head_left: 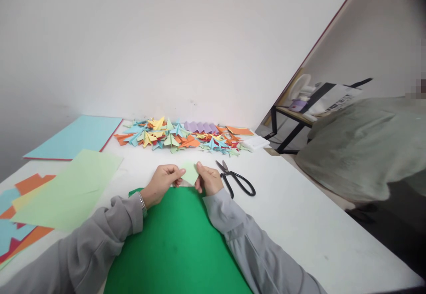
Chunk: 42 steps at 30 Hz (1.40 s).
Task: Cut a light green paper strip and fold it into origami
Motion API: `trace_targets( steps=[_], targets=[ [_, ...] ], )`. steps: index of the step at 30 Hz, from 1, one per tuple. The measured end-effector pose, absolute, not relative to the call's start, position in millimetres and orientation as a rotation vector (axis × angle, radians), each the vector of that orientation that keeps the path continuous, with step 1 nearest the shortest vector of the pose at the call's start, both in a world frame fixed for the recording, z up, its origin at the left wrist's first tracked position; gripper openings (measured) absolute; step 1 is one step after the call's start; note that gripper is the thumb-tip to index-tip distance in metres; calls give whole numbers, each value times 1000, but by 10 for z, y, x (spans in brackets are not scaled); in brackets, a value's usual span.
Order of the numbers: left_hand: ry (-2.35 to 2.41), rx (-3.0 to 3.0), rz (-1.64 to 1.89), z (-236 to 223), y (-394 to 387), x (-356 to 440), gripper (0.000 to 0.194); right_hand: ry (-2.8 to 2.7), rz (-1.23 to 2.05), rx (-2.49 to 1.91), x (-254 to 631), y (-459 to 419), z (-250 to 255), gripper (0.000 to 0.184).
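Between my two hands is a small piece of light green paper (189,173), held up just above the far edge of a large green sheet (173,241). My left hand (164,181) pinches the paper's left side between thumb and fingers. On the opposite side, my right hand (208,178) grips the right edge, thumb uppermost. Black-handled scissors (234,178) lie with blades parted just right of my right hand. Beyond both hands spreads a pile of folded paper planes (169,136) in yellow, blue, green and orange.
Large light green paper (76,187) overlaps coloured scraps (29,185) at left, with a blue sheet (80,136) behind. Purple pleated paper (201,127) and orange paper (240,131) lie near the wall. A person (359,147) is at right, beside a shelf (294,115) with a bag.
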<state>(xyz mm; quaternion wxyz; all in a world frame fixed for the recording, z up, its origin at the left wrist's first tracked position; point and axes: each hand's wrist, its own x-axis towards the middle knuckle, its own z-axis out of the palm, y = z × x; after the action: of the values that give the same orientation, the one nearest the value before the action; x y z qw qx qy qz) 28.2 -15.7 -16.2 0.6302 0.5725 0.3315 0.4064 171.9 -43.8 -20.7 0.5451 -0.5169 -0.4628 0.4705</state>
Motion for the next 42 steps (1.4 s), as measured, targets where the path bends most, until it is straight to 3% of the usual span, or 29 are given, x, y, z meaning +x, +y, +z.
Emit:
trace_targets(
  steps=[8, 15, 22, 42],
  targets=[
    [838, 1261, 1025, -164, -143, 296, 32, -1273, 1139, -1260, 1680, -464, -236, 42],
    [799, 1218, 1005, -175, -139, 295, 32, -1349, 984, -1268, 1672, -469, -237, 44],
    [689, 1363, 833, -145, -151, 274, 25, -1354, 1068, -1212, 1662, -466, -245, 45],
    [709, 1521, 760, -149, -151, 275, 34, -1314, 1202, -1199, 1672, -478, -183, 53]
  ],
)
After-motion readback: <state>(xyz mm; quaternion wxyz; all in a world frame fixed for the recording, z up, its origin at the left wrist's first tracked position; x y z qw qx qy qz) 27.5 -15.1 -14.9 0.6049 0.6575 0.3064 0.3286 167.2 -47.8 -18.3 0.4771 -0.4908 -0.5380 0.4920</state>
